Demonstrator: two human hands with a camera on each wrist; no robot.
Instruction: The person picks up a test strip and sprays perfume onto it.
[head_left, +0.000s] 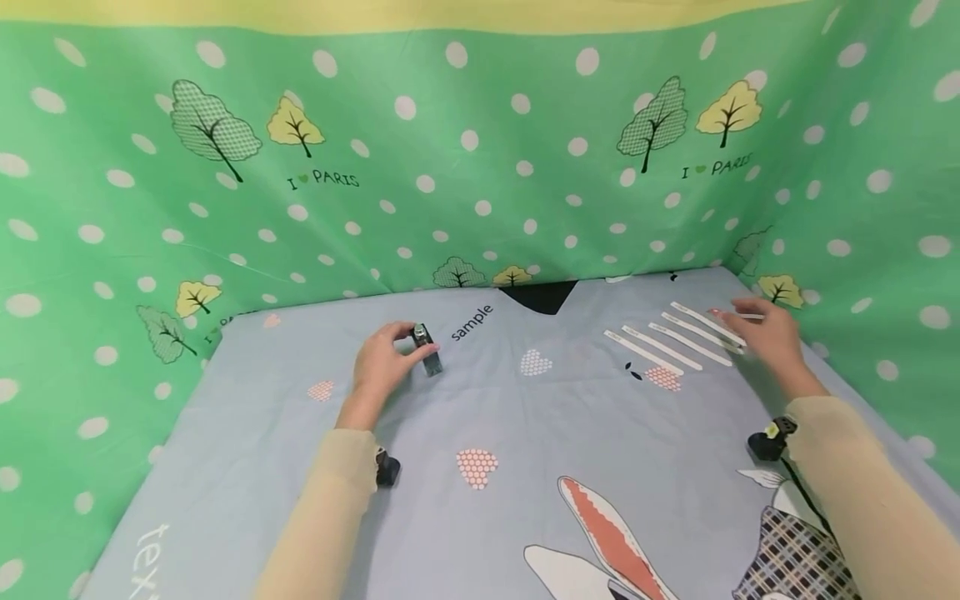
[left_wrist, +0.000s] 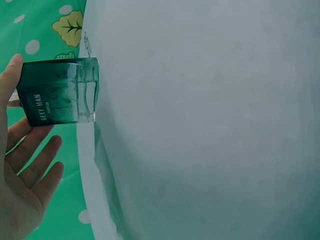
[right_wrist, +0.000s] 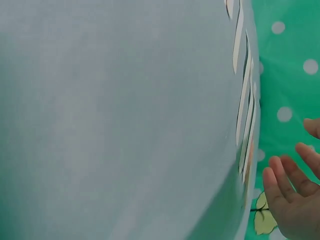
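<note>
In the head view my left hand [head_left: 384, 360] grips a small perfume bottle [head_left: 427, 350] between thumb and fingers. The left wrist view shows the bottle [left_wrist: 60, 92] as dark green glass fading to clear, with "SEXY MAN" lettering. Several narrow white paper strips [head_left: 645, 352] lie slanted side by side at the back right. Over the right end of these strips is my right hand [head_left: 772, 337], with a white sliver showing between its fingers; whether it is held is unclear. In the right wrist view that hand [right_wrist: 295, 195] has extended fingers and the thumb apart.
A grey-blue printed cloth [head_left: 420, 533] covers the table. Green polka-dot curtains [head_left: 450, 208] stand along the back and both sides. Wrist cameras [head_left: 768, 442] are strapped at both sleeves, with a cable running down from the right one.
</note>
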